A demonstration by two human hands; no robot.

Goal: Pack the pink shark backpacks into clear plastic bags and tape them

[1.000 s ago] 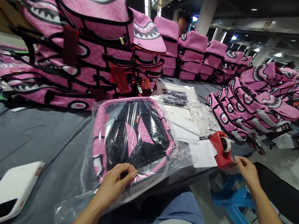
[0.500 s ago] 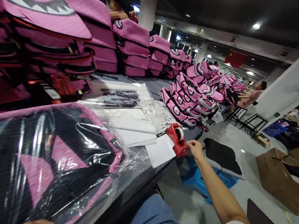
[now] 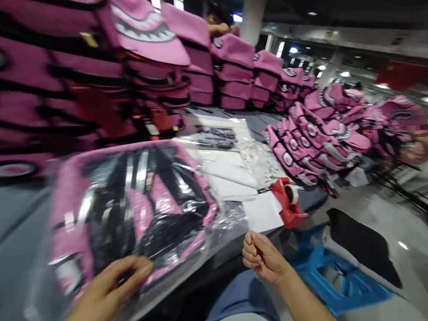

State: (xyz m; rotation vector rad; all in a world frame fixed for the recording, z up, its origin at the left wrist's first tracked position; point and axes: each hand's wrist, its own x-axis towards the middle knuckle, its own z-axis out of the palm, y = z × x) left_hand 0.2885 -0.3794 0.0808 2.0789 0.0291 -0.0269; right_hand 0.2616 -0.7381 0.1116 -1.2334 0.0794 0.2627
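A pink and black backpack lies in a clear plastic bag on the grey table. My left hand rests at the bag's near edge, thumb and fingers closed on the plastic. To the right, in front of the table edge, my right hand is closed in a pinch. Whatever its fingertips hold, if anything, is too small to make out. A red tape dispenser with a white roll stands just beyond that hand, at the table's edge. White paper sheets lie between the dispenser and the bag.
Stacked pink backpacks line the table's far side. More pink backpacks are heaped beyond the dispenser. On the right, a blue plastic stool bears a black cushion. A person's arm shows behind the stacks.
My right hand has moved away from the tape dispenser, back toward my body and the bagged backpack. My left hand stays at the bag's near edge. The view has turned left.
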